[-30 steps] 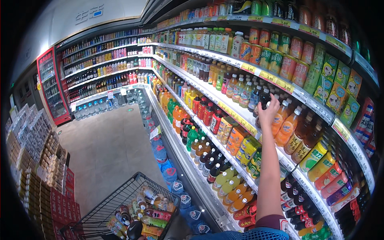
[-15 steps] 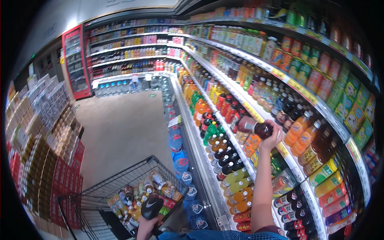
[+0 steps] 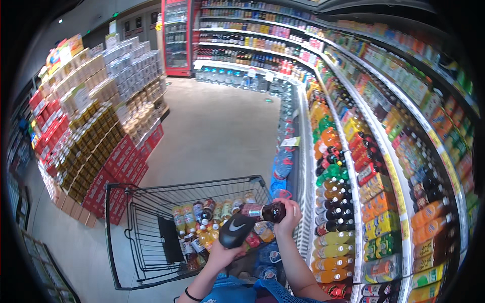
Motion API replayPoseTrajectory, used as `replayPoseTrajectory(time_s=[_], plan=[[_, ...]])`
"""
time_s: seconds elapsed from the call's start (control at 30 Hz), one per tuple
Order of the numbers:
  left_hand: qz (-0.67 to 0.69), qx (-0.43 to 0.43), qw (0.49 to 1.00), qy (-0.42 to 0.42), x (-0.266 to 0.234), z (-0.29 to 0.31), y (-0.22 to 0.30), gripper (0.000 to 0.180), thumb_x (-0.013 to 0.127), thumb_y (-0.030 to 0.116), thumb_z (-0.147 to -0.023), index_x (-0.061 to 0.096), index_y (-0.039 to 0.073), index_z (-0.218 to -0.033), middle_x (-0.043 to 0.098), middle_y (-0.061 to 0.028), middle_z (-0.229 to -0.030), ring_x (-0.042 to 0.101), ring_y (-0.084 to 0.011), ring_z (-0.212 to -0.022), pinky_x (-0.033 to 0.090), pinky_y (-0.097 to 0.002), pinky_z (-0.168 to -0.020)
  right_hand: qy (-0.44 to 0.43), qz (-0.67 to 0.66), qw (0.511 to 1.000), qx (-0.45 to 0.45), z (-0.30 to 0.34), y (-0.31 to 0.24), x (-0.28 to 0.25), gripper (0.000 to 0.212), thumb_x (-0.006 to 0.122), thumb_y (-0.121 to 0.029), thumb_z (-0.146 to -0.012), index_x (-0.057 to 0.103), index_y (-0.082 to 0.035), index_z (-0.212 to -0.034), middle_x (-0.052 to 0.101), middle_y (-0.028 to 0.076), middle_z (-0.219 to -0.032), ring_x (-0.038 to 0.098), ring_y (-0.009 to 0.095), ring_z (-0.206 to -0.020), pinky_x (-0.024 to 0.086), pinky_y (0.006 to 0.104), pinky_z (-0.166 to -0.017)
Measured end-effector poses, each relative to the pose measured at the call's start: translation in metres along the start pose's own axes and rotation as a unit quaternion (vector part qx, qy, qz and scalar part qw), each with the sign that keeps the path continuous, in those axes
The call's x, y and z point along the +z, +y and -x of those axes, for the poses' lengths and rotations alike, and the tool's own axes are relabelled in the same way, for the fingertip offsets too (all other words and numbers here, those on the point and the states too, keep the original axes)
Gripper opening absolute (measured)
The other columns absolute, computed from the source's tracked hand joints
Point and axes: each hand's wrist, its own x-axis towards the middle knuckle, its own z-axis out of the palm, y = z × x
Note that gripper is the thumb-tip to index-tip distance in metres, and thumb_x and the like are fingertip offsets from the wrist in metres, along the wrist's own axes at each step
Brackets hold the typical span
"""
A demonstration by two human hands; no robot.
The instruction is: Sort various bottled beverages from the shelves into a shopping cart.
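My left hand [image 3: 225,256] is closed round a black handheld scanner [image 3: 235,230] with a rounded head, held over the near side of the cart. Gripped by the neck end in my right hand [image 3: 288,218] is a bottle of dark drink [image 3: 257,211]. The bottle lies nearly level, its base toward the left, just beyond the scanner's head. Below both hands stands a black wire shopping cart [image 3: 146,188]. Many bottled drinks [image 3: 204,235] with yellow, orange and dark contents lie and stand in it, partly hidden by the scanner and my hands.
A long drinks shelf [image 3: 353,199] with several tiers runs along the right. Large water bottles [image 3: 283,167] line its foot. Stacked cartons and cans [image 3: 93,156] stand on the left. A red-framed fridge [image 3: 178,40] is at the back, beyond the pale floor [image 3: 217,121].
My right hand has brought the bottle from the shelf leftward to above the cart, close to the scanner. The view has turned toward the left, and the left hand still holds the scanner.
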Motion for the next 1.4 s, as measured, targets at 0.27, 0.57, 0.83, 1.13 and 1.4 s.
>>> replayPoseTrajectory(time_s=[0.27,0.57,0.83,1.13,1.4], plan=[[0.087,-0.162,0.976,0.118,-0.112,0.034,-0.049,0.021,0.064,-0.004,-0.072,0.055,-0.003,-0.091,0.060,-0.0098,-0.069,0.061,-0.0191,-0.059,0.049,-0.0288,-0.054,0.203,-0.060,0.893,0.396,-0.049,0.236,-0.078,0.023,0.043,-0.026,-0.087,0.054,-0.011,-0.100,0.056,0.012,-0.109,0.054,0.034,-0.101,0.040,0.0647,-0.085],[0.112,-0.234,0.931,0.257,-0.164,0.051,-0.060,0.019,0.064,-0.001,-0.074,0.056,-0.002,-0.091,0.061,-0.0103,-0.067,0.060,-0.0187,-0.055,0.049,-0.0277,-0.051,0.156,-0.105,0.878,0.440,0.020,0.328,-0.012,0.030,0.054,-0.004,-0.081,0.050,-0.011,-0.110,0.054,0.008,-0.107,0.054,0.031,-0.098,0.046,0.0566,-0.082],[0.080,-0.224,0.961,0.142,-0.152,0.006,-0.056,0.018,0.064,-0.003,-0.072,0.057,-0.002,-0.089,0.060,-0.0089,-0.067,0.058,-0.0160,-0.053,0.048,-0.0267,-0.050,-0.112,0.281,0.832,0.466,0.032,0.294,-0.024,0.044,0.058,0.003,-0.077,0.049,-0.009,-0.119,0.056,0.010,-0.107,0.059,0.023,-0.090,0.051,0.0426,-0.077],[0.001,-0.263,0.963,0.050,-0.105,-0.033,-0.061,0.022,0.066,0.008,-0.071,0.058,0.001,-0.091,0.059,-0.0063,-0.070,0.057,-0.0166,-0.058,0.047,-0.0281,-0.052,-0.143,0.510,0.838,0.129,-0.099,0.052,-0.155,0.032,0.061,-0.020,-0.084,0.056,-0.005,-0.111,0.063,0.008,-0.096,0.060,0.015,-0.086,0.050,0.0294,-0.072],[-0.164,-0.189,0.968,-0.013,-0.058,-0.055,-0.100,0.040,0.070,0.013,-0.071,0.057,-0.005,-0.104,0.062,-0.0089,-0.087,0.057,-0.0170,-0.071,0.048,-0.0291,-0.063,0.351,0.751,0.456,-0.323,-0.169,-0.289,-0.253,0.060,0.067,-0.013,-0.064,0.047,0.002,-0.118,0.048,0.023,-0.113,0.042,0.038,-0.112,0.032,0.0447,-0.098]])
